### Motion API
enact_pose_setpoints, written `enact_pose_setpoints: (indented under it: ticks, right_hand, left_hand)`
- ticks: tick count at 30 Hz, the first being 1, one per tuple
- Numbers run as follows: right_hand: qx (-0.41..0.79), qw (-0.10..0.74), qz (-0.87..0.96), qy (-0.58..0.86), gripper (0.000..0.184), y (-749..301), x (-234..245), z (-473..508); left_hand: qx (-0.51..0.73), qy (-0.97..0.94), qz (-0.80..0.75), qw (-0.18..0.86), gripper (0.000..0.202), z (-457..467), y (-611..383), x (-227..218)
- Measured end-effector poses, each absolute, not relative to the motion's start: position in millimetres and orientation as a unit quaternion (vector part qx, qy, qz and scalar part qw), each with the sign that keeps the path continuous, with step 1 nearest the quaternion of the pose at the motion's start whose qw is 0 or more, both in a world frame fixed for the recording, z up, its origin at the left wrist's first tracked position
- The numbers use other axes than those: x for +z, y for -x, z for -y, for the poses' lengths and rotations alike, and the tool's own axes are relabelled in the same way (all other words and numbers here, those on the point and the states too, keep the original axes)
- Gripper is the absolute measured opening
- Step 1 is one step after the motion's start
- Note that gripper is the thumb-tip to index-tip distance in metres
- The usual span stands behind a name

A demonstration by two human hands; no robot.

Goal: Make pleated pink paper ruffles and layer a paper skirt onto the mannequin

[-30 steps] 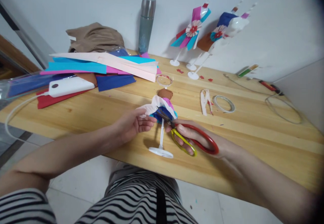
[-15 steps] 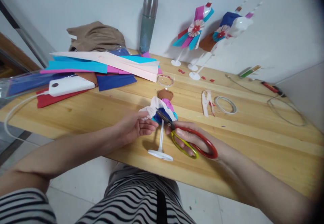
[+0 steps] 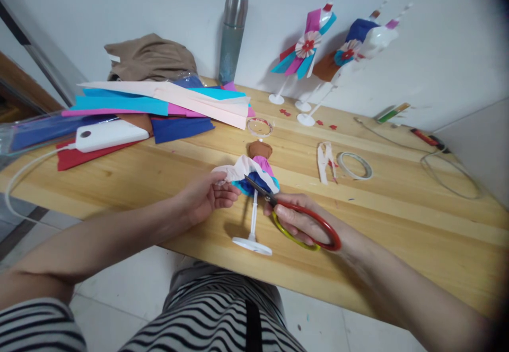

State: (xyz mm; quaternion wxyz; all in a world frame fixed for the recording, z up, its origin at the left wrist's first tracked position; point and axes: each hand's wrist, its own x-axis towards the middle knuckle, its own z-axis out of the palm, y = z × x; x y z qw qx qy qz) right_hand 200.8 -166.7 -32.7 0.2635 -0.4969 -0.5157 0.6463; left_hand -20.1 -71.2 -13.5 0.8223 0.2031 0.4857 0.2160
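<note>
A small paper-dressed figure (image 3: pixel 256 169) on a white stand (image 3: pixel 252 245) rests near the table's front edge. Its dress has white, blue, pink and brown layers. My left hand (image 3: pixel 204 197) pinches the white paper edge (image 3: pixel 228 171) of the dress on the left side. My right hand (image 3: pixel 304 223) grips scissors (image 3: pixel 302 219) with red and yellow handles. The blades are nearly closed and point up-left into the blue lower edge of the dress.
Coloured paper sheets (image 3: pixel 159 103) and a white power bank (image 3: pixel 107 134) lie at left, a steel flask (image 3: pixel 233 36) behind. Two finished figures (image 3: pixel 306 50) stand at the wall. A tape roll (image 3: pixel 356 165), paper scraps (image 3: pixel 326 158), wire loop (image 3: pixel 449 174) lie at right.
The scissor handles have squeezed together and the blades closed on the dress. My left hand pulled the white paper slightly outward to the left.
</note>
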Motion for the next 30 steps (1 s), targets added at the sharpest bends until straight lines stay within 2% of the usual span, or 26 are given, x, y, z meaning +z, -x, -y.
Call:
enact_pose_setpoints:
  ticks: [6,12,15,20,26,30]
  right_hand:
    - [0.659,0.276,0.528,0.460,0.050,-199.7,-22.2,168.3]
    - [0.657,0.248,0.553,0.448,0.055,-202.3,-14.9,167.2]
    - [0.603,0.217,0.590,0.491,0.057,-203.0,-12.2,165.3]
    - [0.453,0.141,0.680,0.559,0.050,-200.7,-2.2,163.3]
    - [0.592,0.169,0.609,0.500,0.054,-198.1,-1.3,160.8]
    - [0.605,0.180,0.602,0.490,0.051,-193.5,-0.9,157.0]
  left_hand:
    - [0.210,-0.228,-0.486,0.817,0.041,72.7,19.1,-12.2]
    - [0.219,-0.234,-0.472,0.821,0.034,75.6,19.4,-11.1]
    - [0.217,-0.230,-0.478,0.819,0.036,75.0,18.5,-11.0]
    - [0.218,-0.223,-0.473,0.824,0.037,74.3,17.5,-11.0]
    - [0.209,-0.225,-0.454,0.837,0.032,77.3,19.0,-14.4]
    - [0.201,-0.232,-0.439,0.845,0.033,78.8,20.0,-17.0]
